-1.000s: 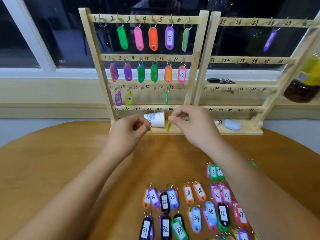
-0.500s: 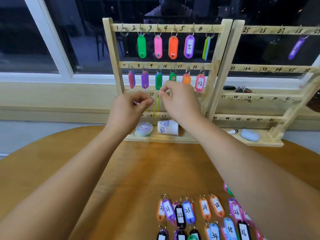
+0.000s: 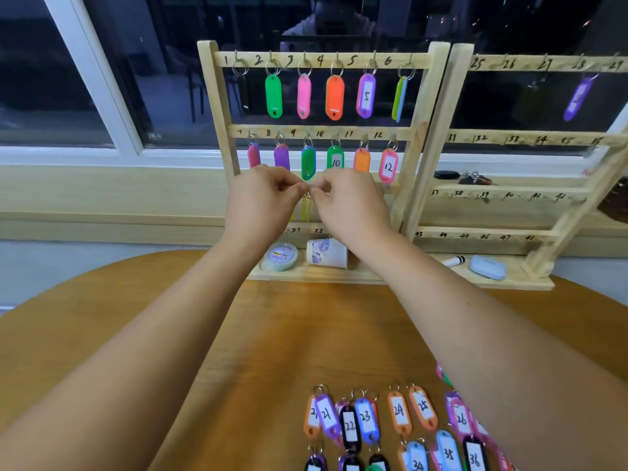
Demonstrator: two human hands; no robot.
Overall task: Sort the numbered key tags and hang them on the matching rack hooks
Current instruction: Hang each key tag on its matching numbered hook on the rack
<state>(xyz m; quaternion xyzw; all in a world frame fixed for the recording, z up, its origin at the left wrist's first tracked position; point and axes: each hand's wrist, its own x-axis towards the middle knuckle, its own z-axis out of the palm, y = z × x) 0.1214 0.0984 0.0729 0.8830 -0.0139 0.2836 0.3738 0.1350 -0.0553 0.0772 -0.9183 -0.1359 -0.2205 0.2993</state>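
- Both hands are up from the rack's foot to its third rail versus a second ago, now mid-frame, fingertips nearly meeting.
- State of left hand (image 3: 261,205): curled, thumb and forefinger pinch the ring of the yellow key tag (image 3: 306,211).
- State of right hand (image 3: 350,205): curled, pinches the same ring from the other side.
- The yellow key tag hangs edge-on just below the fingertips, in front of the third rail of the left rack (image 3: 211,107).
- Upper two rails carry coloured tags on every hook.
- Lower right of frame: loose tags (image 3: 350,425), numbers 21 to 36 readable, lie in rows on the table (image 3: 272,328).
- Below the hands, paper cup (image 3: 328,253) and round tin (image 3: 282,257) sit on the rack's base.
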